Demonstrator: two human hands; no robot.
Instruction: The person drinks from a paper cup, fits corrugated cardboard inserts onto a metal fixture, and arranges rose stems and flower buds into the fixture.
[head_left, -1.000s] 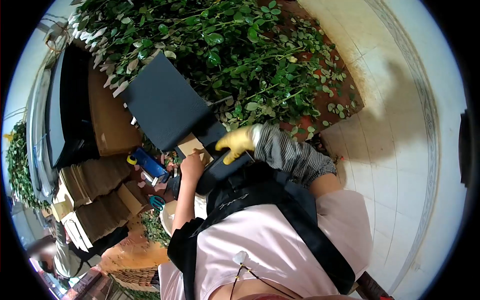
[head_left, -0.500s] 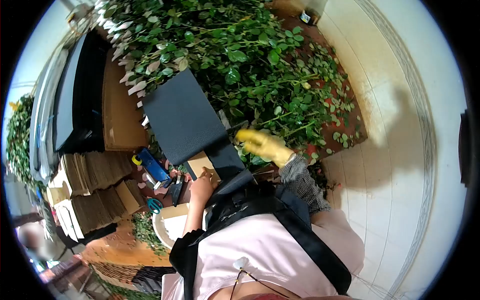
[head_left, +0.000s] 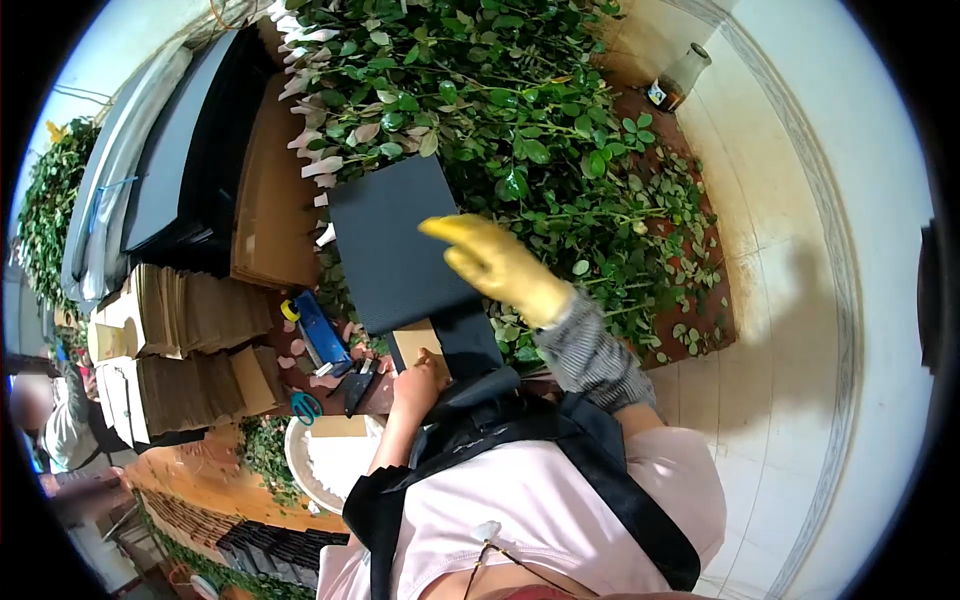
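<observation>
A reddish-brown worktable (head_left: 712,335) stands beside a pale tiled surface (head_left: 780,290) on the right. At its near edge, in front of the person, lies a dark grey corrugated sheet (head_left: 395,250), its broad panel reaching away from the body. A brown cardboard piece (head_left: 411,342) lies at the near left of that panel. The bare left hand (head_left: 420,380) rests its fingers on this piece, probably to steady it; whether it pinches the edge or merely presses, I cannot tell. The right hand (head_left: 497,268), in a yellow glove, hangs over the panel's right side, fingers extended and grasping nothing visible; the glove likely guards against the stems.

Just left sit a blue tape dispenser (head_left: 322,328) and teal scissors (head_left: 305,406), seemingly placed within easy reach of the left hand. Farther left, folded cardboard (head_left: 200,312) is packed in rows, perhaps to save room. A white tub (head_left: 298,460) stands near left. Beyond the sheet, leafy stems (head_left: 500,110) are heaped with pale tips facing left, apparently kept aligned. A glass bottle (head_left: 684,76) stands far right.
</observation>
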